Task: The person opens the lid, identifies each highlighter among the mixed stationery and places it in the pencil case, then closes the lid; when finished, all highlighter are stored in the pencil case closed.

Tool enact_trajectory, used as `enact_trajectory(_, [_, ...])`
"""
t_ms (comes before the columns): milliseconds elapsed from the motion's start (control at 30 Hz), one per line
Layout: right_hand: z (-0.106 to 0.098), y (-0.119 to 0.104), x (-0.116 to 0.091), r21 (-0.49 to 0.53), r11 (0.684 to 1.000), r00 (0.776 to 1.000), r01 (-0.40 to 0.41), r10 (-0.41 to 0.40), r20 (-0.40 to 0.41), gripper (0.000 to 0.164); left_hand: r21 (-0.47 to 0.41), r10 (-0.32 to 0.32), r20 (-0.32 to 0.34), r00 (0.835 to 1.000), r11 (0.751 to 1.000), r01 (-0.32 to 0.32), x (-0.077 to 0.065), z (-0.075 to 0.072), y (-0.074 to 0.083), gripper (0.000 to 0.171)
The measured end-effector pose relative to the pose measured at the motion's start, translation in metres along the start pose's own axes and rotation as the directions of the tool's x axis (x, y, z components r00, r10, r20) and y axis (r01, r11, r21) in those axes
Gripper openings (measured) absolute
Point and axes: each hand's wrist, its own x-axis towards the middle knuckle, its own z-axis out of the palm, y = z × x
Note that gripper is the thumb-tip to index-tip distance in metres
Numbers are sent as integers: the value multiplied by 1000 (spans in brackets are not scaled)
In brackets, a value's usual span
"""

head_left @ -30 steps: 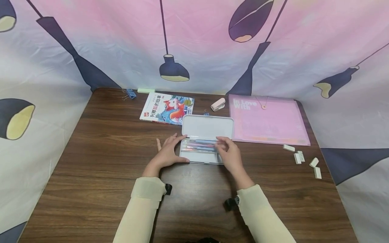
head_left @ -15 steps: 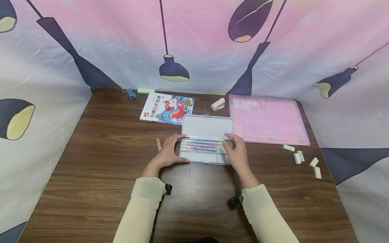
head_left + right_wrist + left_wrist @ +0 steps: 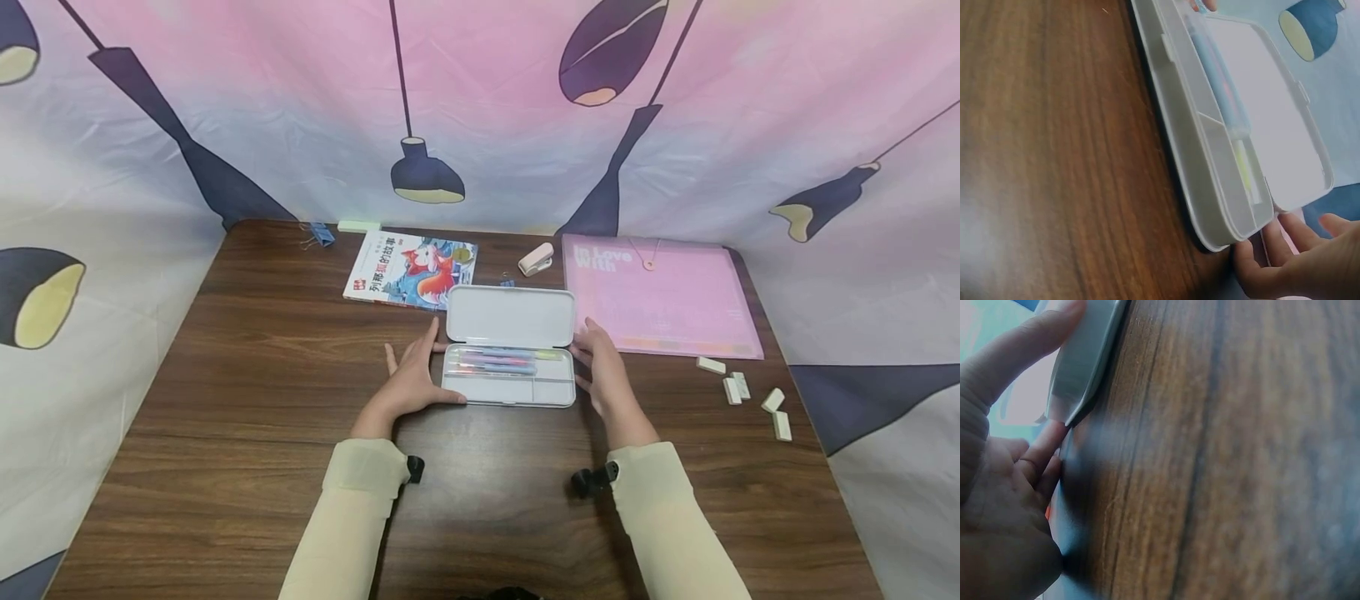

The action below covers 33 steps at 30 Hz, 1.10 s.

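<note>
A white pencil case (image 3: 480,390) lies with its lid (image 3: 510,317) raised and leaning back. Several pale blue and pink pens (image 3: 498,362) fill its rear compartment, and a yellow piece (image 3: 1243,169) shows at their right end. My left hand (image 3: 407,385) holds the case's left end, thumb at the front corner, a finger at the back corner. In the left wrist view that thumb (image 3: 1022,353) presses the case's side. My right hand (image 3: 612,387) is at the right end, fingers (image 3: 1294,234) loosely bent beside the hinge corner.
Behind the case lie a picture book (image 3: 412,268), a pink stapler (image 3: 536,260) and a small blue clip (image 3: 507,283). A pink document folder (image 3: 663,296) is at the back right. Several white blocks (image 3: 732,391) lie to the right. Another blue clip (image 3: 322,234) sits at the far left.
My right hand has moved from over the pens to the case's right end, leaving the yellow piece in view. My left index finger has lifted off the hinge corner.
</note>
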Motion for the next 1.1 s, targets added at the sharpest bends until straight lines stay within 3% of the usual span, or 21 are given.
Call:
enact_trajectory(267, [-2, -2, -1, 41, 999, 1000, -9, 10, -8, 68, -33, 22, -19, 1000, 999, -23, 1, 0, 1, 129])
enact_trajectory(467, [2, -10, -1, -8, 997, 996, -74, 74, 47, 71, 26, -4, 10, 1000, 1000, 3, 0, 0, 1, 122])
enact_trajectory(700, [-7, 2, 16, 44, 991, 991, -124, 122, 48, 82, 21, -7, 14, 1000, 1000, 7, 1, 1, 0, 117])
enact_trajectory(900, [-6, -4, 6, 78, 991, 994, -112, 111, 15, 72, -39, 6, -22, 1000, 999, -7, 0, 1, 0, 113])
enact_trajectory(1100, [-5, -6, 1, 109, 988, 993, -109, 112, -23, 60, -39, 5, -30, 1000, 999, -6, 0, 3, -1, 103])
